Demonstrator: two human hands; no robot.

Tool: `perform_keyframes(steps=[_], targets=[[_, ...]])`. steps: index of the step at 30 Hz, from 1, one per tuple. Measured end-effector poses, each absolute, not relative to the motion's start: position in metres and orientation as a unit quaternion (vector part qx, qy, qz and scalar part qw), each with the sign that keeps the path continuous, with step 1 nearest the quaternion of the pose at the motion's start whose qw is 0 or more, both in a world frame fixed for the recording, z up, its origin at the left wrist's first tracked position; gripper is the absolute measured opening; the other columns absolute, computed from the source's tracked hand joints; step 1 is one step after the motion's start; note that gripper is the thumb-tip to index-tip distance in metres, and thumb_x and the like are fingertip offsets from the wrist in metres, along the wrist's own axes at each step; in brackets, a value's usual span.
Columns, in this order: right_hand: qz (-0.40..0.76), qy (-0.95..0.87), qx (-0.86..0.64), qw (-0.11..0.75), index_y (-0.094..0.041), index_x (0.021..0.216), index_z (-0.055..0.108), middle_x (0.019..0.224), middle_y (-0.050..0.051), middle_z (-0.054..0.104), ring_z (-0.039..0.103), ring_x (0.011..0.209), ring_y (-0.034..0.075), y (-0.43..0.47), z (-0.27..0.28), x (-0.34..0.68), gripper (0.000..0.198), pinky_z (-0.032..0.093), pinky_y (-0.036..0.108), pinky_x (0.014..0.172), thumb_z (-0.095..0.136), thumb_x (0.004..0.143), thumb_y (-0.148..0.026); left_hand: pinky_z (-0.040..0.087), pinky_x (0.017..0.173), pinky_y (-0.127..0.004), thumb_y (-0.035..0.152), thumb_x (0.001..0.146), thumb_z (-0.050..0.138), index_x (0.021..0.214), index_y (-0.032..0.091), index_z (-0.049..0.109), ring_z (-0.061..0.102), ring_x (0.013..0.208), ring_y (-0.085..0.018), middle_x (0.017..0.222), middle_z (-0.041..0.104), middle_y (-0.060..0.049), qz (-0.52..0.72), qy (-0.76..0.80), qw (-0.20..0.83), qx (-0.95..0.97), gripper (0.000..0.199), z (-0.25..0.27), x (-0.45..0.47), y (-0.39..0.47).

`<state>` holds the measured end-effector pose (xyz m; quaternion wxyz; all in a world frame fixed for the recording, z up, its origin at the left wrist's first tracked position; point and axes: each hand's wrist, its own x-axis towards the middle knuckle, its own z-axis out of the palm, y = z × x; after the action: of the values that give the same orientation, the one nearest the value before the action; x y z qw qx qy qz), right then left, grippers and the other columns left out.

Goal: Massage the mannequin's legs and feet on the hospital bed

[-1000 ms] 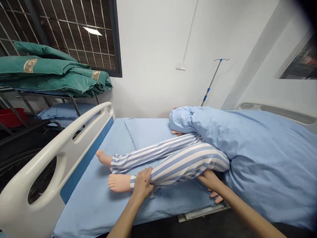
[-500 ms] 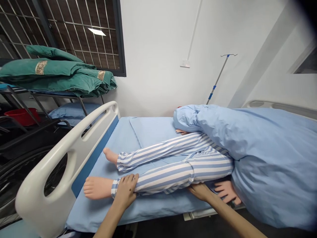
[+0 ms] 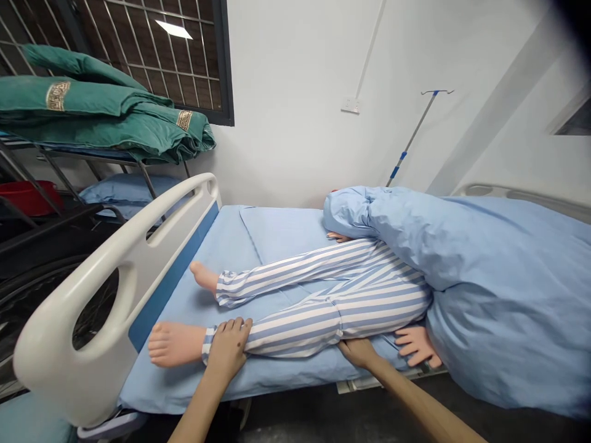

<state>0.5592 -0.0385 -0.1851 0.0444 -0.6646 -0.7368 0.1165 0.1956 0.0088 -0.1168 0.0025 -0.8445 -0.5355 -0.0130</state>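
A manikin in blue-and-white striped trousers (image 3: 295, 323) lies on its back on the bed, legs apart. My left hand (image 3: 229, 344) wraps over its near lower leg, just above the bare near foot (image 3: 178, 344). My right hand (image 3: 359, 352) reaches under the same leg at the knee, its fingertips hidden beneath the trouser cloth. The bare far foot (image 3: 204, 275) rests on the light-blue sheet (image 3: 272, 224). Beside my right wrist lies the manikin's near hand (image 3: 418, 346), fingers spread. A blue quilt (image 3: 498, 277) covers its upper body.
A cream footboard (image 3: 115, 246) closes the bed's left end. Behind it are a wheelchair (image 3: 41, 264), a red basin (image 3: 28, 197) and green folded quilts (image 3: 106, 126). An IV pole (image 3: 413, 138) stands by the wall. The quilt hangs over the near bed edge.
The view has shifted slightly. My right hand and the trouser fold at the knee have moved a little toward the foot. My left hand keeps its place on the lower leg.
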Motion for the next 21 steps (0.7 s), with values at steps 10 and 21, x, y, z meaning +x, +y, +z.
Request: perform_keyframes(steps=[10, 21], targets=[[0.098, -0.742, -0.662, 0.035, -0.021, 0.106, 0.060, 0.115, 0.006, 0.057, 0.044, 0.114, 0.023, -0.040, -0.192, 0.560, 0.043, 0.026, 0.039, 0.100, 0.031, 0.083, -0.041, 0.030, 0.078, -0.034, 0.006, 0.058, 0.044, 0.111, 0.018, 0.045, 0.044, 0.090, -0.022, 0.098, 0.051, -0.008, -0.028, -0.534, 0.005, -0.845, 0.054, -0.118, 0.195, 0.006], [0.163, -0.748, -0.642, 0.028, -0.019, 0.108, 0.059, 0.117, 0.008, 0.055, 0.046, 0.112, 0.026, -0.041, -0.163, 0.569, 0.042, 0.031, 0.039, 0.095, 0.035, 0.080, -0.039, 0.031, 0.081, -0.032, 0.006, 0.056, 0.044, 0.114, 0.019, 0.044, 0.046, 0.094, -0.021, 0.099, 0.054, -0.007, -0.028, -0.541, -0.037, -0.840, 0.059, -0.107, 0.194, 0.001]])
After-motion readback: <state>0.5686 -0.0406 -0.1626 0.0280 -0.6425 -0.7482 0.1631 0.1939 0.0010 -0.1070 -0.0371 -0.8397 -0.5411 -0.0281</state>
